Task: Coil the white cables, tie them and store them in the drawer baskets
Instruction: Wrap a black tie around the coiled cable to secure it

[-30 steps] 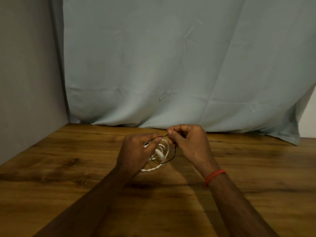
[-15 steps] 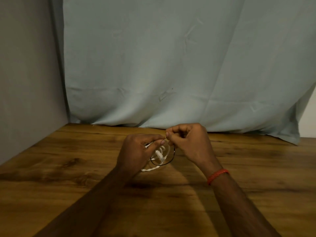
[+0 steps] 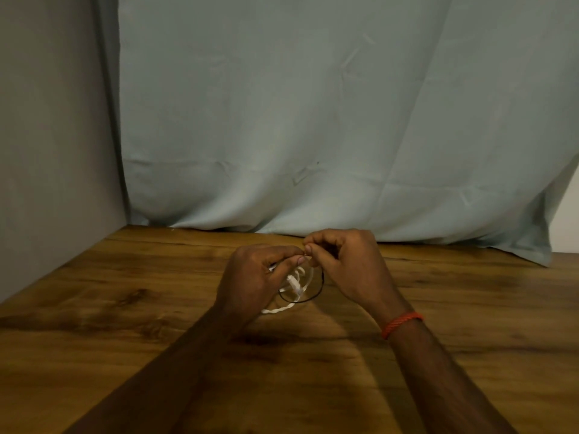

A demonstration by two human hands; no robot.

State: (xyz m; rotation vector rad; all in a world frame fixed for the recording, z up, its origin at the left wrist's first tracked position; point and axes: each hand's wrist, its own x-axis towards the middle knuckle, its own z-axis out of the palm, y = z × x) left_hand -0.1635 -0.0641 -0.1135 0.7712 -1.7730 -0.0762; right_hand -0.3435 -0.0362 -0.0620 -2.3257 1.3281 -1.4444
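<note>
A small coil of white braided cable is held just above the wooden table, near its middle. My left hand is closed around the coil's left side, thumb on top. A thin black tie loops around the coil's lower right. My right hand pinches the tie's end between thumb and forefinger, right beside my left thumb. Part of the coil is hidden behind my left hand. No drawer or basket is in view.
A pale blue-grey cloth hangs behind the table's far edge. A grey wall closes the left side. A red thread band is on my right wrist.
My right hand has shifted slightly up and left, keeping its pinch on the black tie. My left hand and the coil have barely moved.
</note>
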